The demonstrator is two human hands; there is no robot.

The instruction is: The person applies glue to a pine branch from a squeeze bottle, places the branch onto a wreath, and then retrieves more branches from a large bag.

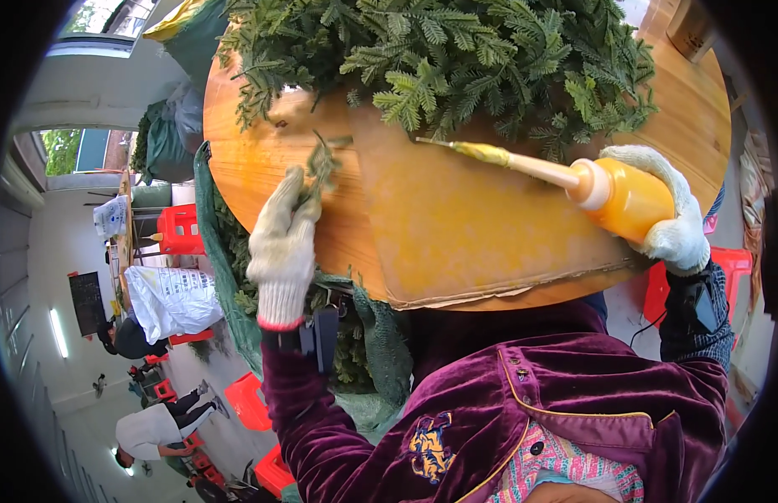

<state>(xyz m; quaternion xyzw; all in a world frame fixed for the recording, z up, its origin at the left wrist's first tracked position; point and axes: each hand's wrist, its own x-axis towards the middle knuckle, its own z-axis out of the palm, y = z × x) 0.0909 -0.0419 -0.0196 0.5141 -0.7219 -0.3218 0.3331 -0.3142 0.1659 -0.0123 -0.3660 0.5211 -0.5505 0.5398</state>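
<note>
My left hand (284,243), in a white knit glove, pinches a small green artificial fir sprig (323,163) over the left part of a round wooden table (246,159). In my right hand (678,210), also gloved, lies a squeeze bottle (630,203) of orange-yellow liquid, gripped around its base. The bottle is tilted on its side, its long nozzle pointing left, wrapped in yellow near the thin tip. That tip sits by the edge of a large heap of fir sprigs (456,67). Beneath the bottle is a flat brown board (473,235) with yellow stains.
A brown container (691,32) stands at the table's far right. Green netting sacks (380,344) with greenery hang by the table's near left edge. Red stools (248,401), a white sack (172,300) and other people, one in a white top (150,429), are to the left.
</note>
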